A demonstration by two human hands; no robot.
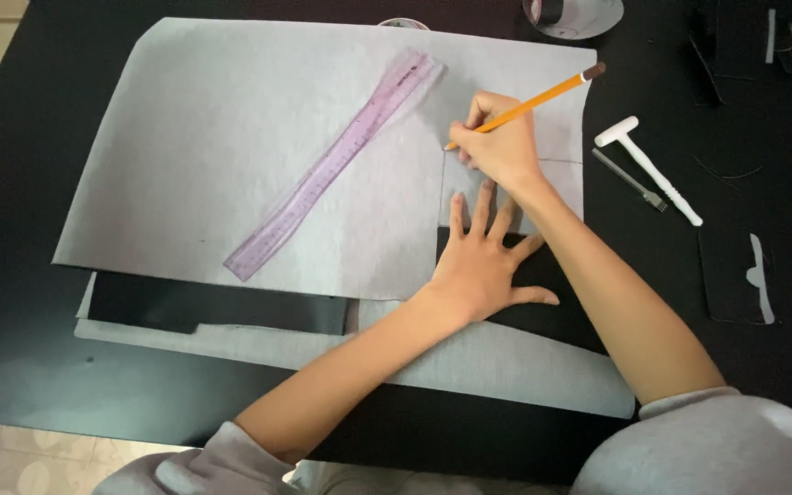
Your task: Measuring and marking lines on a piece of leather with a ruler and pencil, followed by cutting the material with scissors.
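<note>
Marking is the step in hand: the right hand (504, 151) grips a yellow pencil (529, 104), tip on the grey sheet (231, 128) at one o'clock. The left hand (480, 261), spread flat, pins a black piece (556, 307) (overlapping the sheet's edge). A steady line seems next; the pink ruler (332, 165) lies idle at eleven o'clock.

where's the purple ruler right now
In the head view, the purple ruler lies diagonally on the grey sheet, left of the right hand holding the pencil.

White mallet (650, 169), fork tool (632, 181) nearby
</note>
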